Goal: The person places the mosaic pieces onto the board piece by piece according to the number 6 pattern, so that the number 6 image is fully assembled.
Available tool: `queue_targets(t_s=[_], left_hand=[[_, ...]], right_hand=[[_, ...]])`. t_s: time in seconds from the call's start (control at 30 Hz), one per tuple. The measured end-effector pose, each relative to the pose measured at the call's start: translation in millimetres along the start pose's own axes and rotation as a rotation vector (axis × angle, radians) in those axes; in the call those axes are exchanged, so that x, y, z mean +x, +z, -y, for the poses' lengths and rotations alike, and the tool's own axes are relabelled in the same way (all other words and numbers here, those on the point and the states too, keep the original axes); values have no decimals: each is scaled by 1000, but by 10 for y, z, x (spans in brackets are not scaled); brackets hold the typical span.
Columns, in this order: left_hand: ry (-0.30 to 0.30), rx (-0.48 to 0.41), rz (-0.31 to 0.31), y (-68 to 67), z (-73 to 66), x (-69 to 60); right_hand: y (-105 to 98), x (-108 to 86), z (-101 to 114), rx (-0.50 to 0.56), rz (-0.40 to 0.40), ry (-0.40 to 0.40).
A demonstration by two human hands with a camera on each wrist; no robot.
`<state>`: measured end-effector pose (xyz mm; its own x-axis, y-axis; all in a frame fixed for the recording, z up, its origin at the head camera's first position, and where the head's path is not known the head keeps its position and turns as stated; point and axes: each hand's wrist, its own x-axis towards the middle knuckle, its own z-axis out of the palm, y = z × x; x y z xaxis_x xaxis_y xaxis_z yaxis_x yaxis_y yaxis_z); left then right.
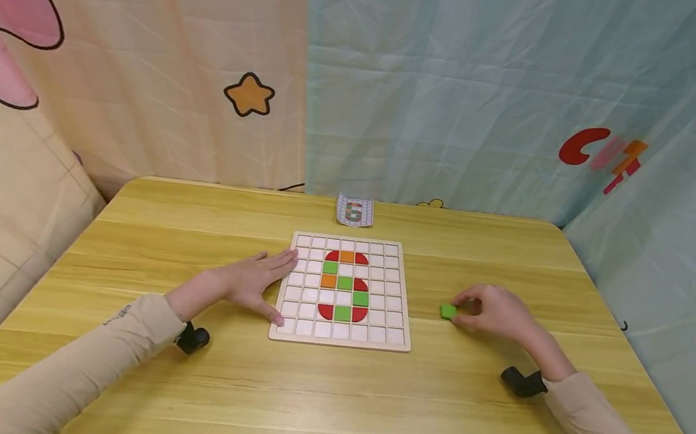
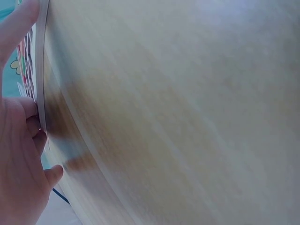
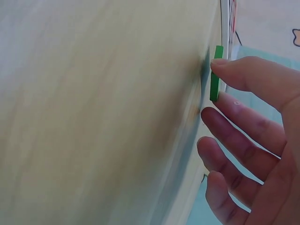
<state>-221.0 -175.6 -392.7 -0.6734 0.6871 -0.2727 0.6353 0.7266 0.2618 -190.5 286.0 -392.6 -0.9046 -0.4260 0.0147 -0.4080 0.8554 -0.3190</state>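
Note:
A square wooden grid board lies on the table, with red, orange and green tiles in its cells forming a rounded figure. My left hand rests on the board's left edge, fingers and thumb spread. To the right of the board, my right hand pinches a green square tile between thumb and index finger. In the right wrist view the green tile is seen edge-on, the other fingers loosely bent below it. The left wrist view shows the left hand at the board's edge.
Behind the board a small printed card with a similar coloured figure lies near the back edge of the wooden table. Printed curtains hang behind and beside the table.

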Motion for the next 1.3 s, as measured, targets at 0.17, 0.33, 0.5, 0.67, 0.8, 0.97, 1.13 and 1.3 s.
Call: queue_targets(t_s=[0.17,0.33,0.5,0.67,0.8,0.97,1.13,1.3], left_hand=[[0,6,-2,0,-2,-5],[-1,9,-1,6,9,3],[-9,11,8,13,14,9],[-19,10,16,19,14,19],[-23,10,19,20,17,30],[-24,4,17,23,18,23],[-14,2,16,22,22,25],[-21,14,21,29,32,25]], right_hand=[[44,50,69,-6,-24,-8],[78,107,158,1,-38,-20],[80,157,266,30,-44,-1],[74,222,352,43,-71,10],[79,286,421,49,-79,-9],[109,378,525,61,-83,-45],[126,464,643,63,-80,-48],[122,558,777,87,-45,-46]])
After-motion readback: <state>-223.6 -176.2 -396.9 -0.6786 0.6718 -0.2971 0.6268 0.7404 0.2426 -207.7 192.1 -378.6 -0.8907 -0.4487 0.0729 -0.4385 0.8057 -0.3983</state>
